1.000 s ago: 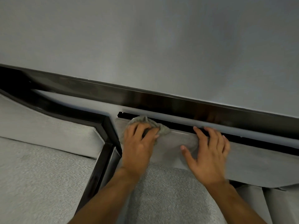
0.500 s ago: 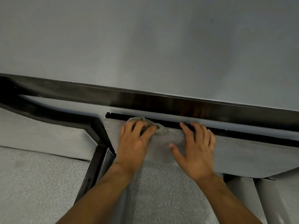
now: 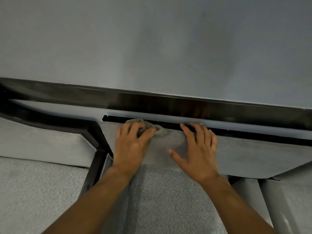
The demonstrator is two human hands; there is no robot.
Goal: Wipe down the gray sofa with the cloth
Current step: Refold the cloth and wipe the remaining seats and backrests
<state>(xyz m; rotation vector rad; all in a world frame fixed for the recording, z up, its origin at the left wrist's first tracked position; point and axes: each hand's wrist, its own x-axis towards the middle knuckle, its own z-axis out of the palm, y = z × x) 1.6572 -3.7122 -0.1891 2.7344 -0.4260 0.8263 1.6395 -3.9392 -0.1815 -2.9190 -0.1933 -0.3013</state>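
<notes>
The gray sofa's back cushion (image 3: 253,156) runs across the middle, with its textured seat (image 3: 168,200) below. My left hand (image 3: 131,146) grips a crumpled gray cloth (image 3: 160,131) against the cushion's top edge, fingers curled over it. Most of the cloth is hidden under that hand. My right hand (image 3: 197,149) lies flat on the same cushion just to the right, fingers spread and fingertips at the top edge.
A glossy dark frame rail (image 3: 152,100) runs along the top of the sofa against a plain gray wall (image 3: 152,39). A dark corner frame (image 3: 94,149) divides off another gray cushion (image 3: 42,146) at left. Loose cushions (image 3: 287,196) sit at lower right.
Both hands have shifted left along the cushion's top edge, the left one dragging the cloth with it. The camera view has also tilted.
</notes>
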